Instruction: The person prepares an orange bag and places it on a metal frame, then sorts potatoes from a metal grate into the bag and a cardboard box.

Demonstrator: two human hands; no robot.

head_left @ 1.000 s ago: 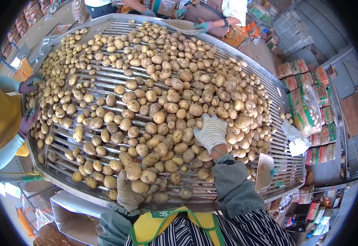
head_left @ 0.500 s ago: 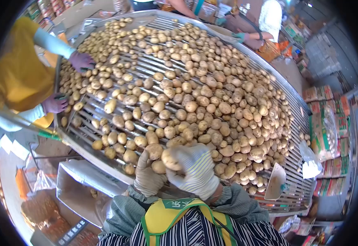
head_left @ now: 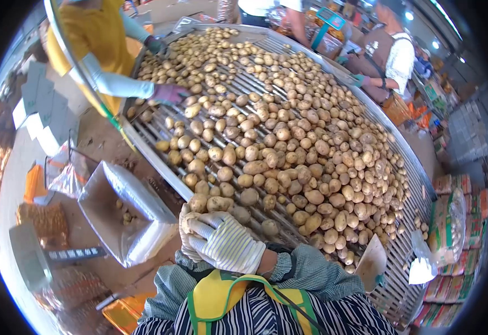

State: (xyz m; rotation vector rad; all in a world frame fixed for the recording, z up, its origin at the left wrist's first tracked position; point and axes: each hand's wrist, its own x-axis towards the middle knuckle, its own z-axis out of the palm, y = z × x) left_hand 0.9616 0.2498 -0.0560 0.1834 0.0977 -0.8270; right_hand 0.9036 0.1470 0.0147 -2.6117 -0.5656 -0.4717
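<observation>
My left hand, in a pale glove, is at the near edge of the slatted metal sorting table. Lying over it is my right hand, in a white glove with thin stripes. The fingers of both hands are curled together. Whatever they enclose is mostly covered by the gloves, and I cannot make it out. Just beyond my fingertips lie large potatoes. Many more potatoes spread over the slats, heaped thickest to the right.
An open carton lined with plastic, a few potatoes inside, stands below left. A co-worker in yellow reaches onto the table with gloved hands. Other people stand at the far side. A white scoop-like piece rests at the near right.
My view has turned to the left. My hands have come together and shifted left, the right one now over the left. The potato seen in my right hand is hidden or gone.
</observation>
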